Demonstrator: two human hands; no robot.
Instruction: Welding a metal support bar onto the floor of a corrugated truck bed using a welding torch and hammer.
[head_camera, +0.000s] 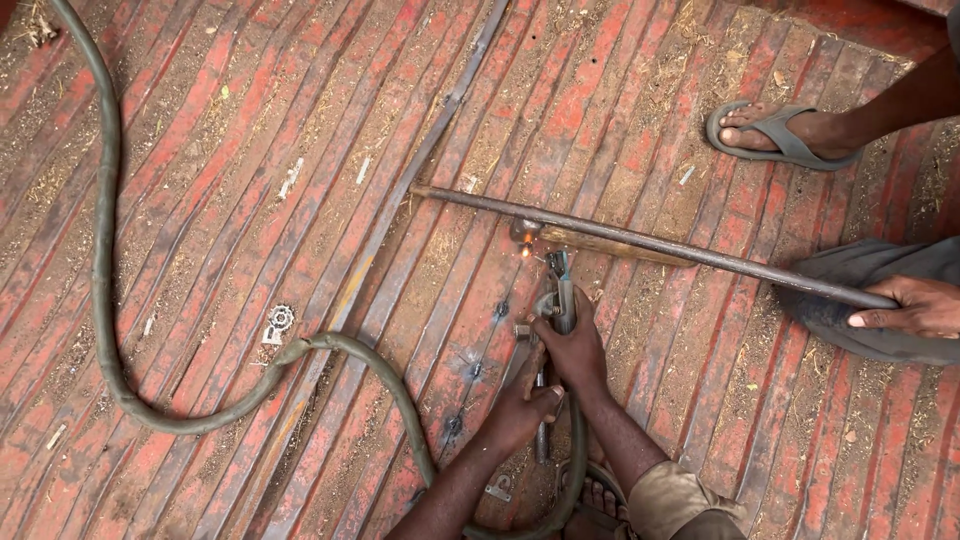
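Work in hand: a welding holder (560, 290) is held against the ribbed red metal floor (200, 250), its tip at a glowing spot (525, 250) just beside a long steel rod (650, 245).
Right hand (572, 345): it is clenched around the handle of the welding holder, knuckles up.
Left hand (520, 405): it is closed on the lower part of the same tool, just behind the right hand, as a steadying grip.
Another person's hand (915, 307): it rests on the right-hand end of the steel rod and presses it down; a foot in a grey sandal (780, 133) stands well apart, higher in the view.
Done so far: a row of small dark weld spots (475, 370) is seen along one floor rib, running down from the glowing spot towards the lower edge; these are judged finished.
Left to do: the weld at the glowing spot is judged under way; how much of the seam beyond it remains cannot be told.
Place of the tool: it lies low over the floor, in the lower middle of the view, between the hands and the rod.
Tool axis: its length runs almost straight away from the wearer, tip pointing up the picture towards the rod.
Rod axis: it is laid across the ribs, from upper left down to the right.
Cable: a thick grey hose (100, 250) is looped over the floor on the left and led back to the hands.
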